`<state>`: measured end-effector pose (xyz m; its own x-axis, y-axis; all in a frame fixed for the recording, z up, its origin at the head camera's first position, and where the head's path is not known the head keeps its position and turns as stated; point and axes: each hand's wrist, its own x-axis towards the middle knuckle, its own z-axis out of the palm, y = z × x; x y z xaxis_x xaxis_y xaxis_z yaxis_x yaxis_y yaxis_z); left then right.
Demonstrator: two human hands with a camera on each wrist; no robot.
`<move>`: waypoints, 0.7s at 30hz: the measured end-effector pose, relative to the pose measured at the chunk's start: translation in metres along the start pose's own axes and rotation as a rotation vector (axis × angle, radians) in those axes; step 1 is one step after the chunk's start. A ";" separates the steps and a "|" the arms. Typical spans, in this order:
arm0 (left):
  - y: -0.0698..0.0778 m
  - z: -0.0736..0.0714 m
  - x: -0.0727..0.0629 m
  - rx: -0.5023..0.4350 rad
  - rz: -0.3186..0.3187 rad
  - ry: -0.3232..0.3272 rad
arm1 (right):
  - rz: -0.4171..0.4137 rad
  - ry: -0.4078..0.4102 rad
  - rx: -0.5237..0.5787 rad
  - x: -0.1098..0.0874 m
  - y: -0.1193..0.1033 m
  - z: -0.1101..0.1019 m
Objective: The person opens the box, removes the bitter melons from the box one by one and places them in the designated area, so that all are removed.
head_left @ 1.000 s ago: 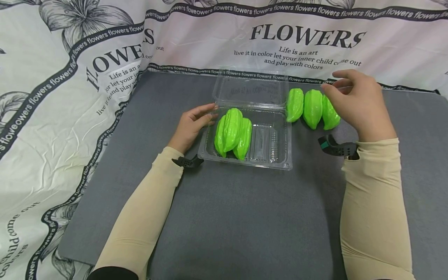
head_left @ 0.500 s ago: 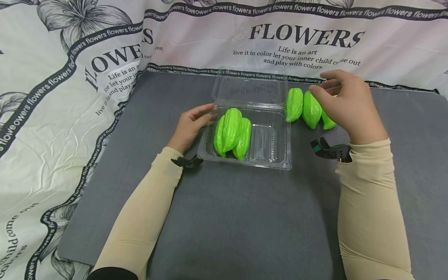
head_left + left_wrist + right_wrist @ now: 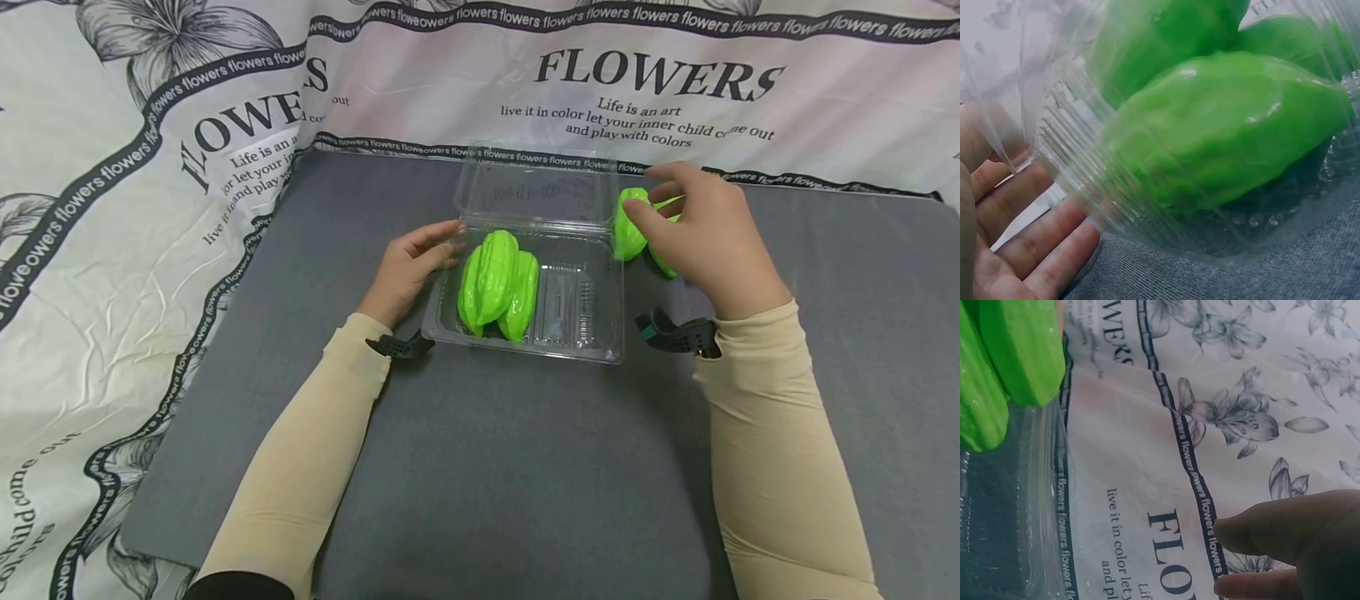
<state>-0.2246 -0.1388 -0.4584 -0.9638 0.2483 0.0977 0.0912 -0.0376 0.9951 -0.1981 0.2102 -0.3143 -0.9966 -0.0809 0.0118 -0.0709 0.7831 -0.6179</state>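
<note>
In the head view my left hand rests at the left edge of a clear plastic clamshell box, fingers loosely extended. The left wrist view shows the fingertips against its outer side wall. Inside the box, toward the left, lie several glossy green star fruits, one on top of the others. My right hand hovers right of the box, thumb and fingers spread apart, holding nothing. Below it, a star fruit stands beside the box, and another is partly covered by the hand.
The box's clear lid lies folded back toward a white printed cloth behind the grey table. More cloth hangs along the left side. A dark strap circles the right wrist.
My right hand has moved left across the row of star fruits outside the box, now covering the rightmost and part of the one beside it. The left hand has stayed in place.
</note>
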 end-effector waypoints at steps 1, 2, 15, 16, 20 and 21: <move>0.000 0.000 0.000 0.001 0.002 0.000 | 0.001 -0.003 -0.004 0.000 -0.002 0.001; 0.000 -0.001 0.000 0.002 0.001 0.001 | 0.003 -0.005 -0.005 0.000 -0.004 0.003; -0.002 -0.001 0.000 -0.005 -0.009 0.001 | -0.091 -0.021 0.014 -0.008 -0.022 0.023; -0.002 -0.001 0.000 -0.005 -0.009 0.000 | -0.096 -0.026 0.009 -0.008 -0.023 0.025; -0.003 -0.001 0.000 -0.008 -0.011 -0.004 | -0.112 -0.048 -0.006 -0.009 -0.028 0.033; -0.003 -0.001 0.001 -0.008 -0.011 -0.004 | -0.112 -0.056 -0.009 -0.009 -0.029 0.035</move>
<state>-0.2257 -0.1400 -0.4609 -0.9636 0.2528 0.0867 0.0785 -0.0425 0.9960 -0.1853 0.1663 -0.3240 -0.9786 -0.2024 0.0361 -0.1823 0.7727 -0.6081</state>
